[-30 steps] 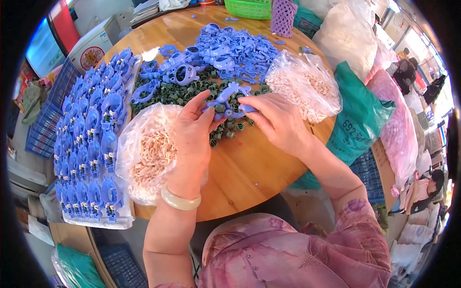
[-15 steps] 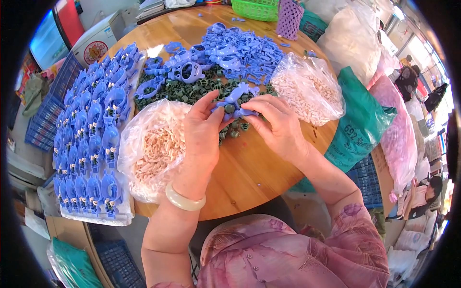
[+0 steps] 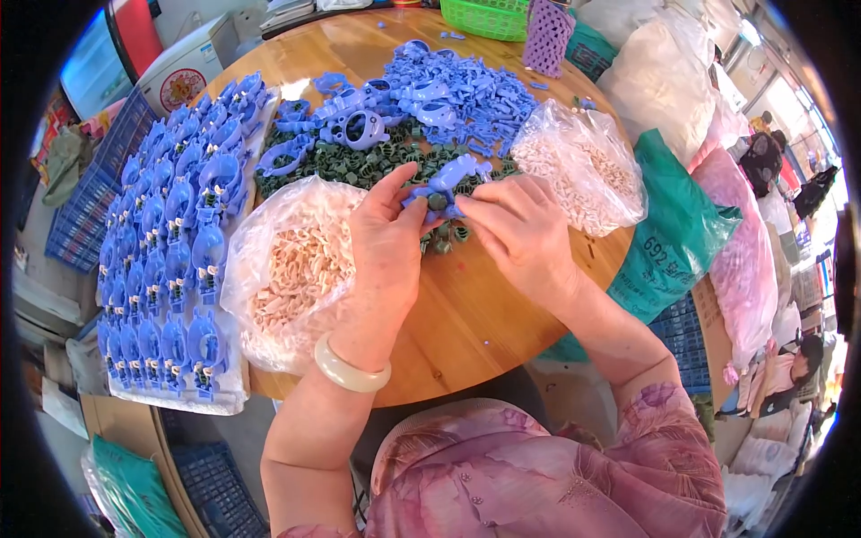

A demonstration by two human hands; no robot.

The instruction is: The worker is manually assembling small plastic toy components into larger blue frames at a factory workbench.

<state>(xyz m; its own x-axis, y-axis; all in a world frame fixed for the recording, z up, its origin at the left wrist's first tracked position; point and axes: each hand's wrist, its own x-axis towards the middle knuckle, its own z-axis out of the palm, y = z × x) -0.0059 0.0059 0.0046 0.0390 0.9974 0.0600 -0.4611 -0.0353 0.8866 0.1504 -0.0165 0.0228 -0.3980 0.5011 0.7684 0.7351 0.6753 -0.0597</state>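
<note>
Over the middle of the round table, my left hand (image 3: pixel 392 229) grips a blue plastic toy piece (image 3: pixel 455 175) with a dark green part (image 3: pixel 437 202) set in it. My right hand (image 3: pixel 523 230) is at the piece's right side, thumb and fingers pinched together; whatever lies between those fingertips is too small or hidden to name. Behind the hands spreads a pile of dark green plastic parts (image 3: pixel 350 170). Larger blue ring-shaped pieces (image 3: pixel 365 130) rest on it. Farther back lies a heap of small blue parts (image 3: pixel 466 90).
Rows of blue assembled pieces (image 3: pixel 179 251) stand on a white board (image 3: pixel 229 394) at left. Clear bags of cream-coloured parts flank my hands, one left (image 3: pixel 305 260) and one right (image 3: pixel 578 170). A green basket (image 3: pixel 489 18) and purple woven holder (image 3: pixel 545 40) sit at the table's (image 3: pixel 466 332) far edge.
My right fingers have drawn slightly back from the blue piece, showing more of the green part. The left hand keeps its hold; the whole view has shifted a little.
</note>
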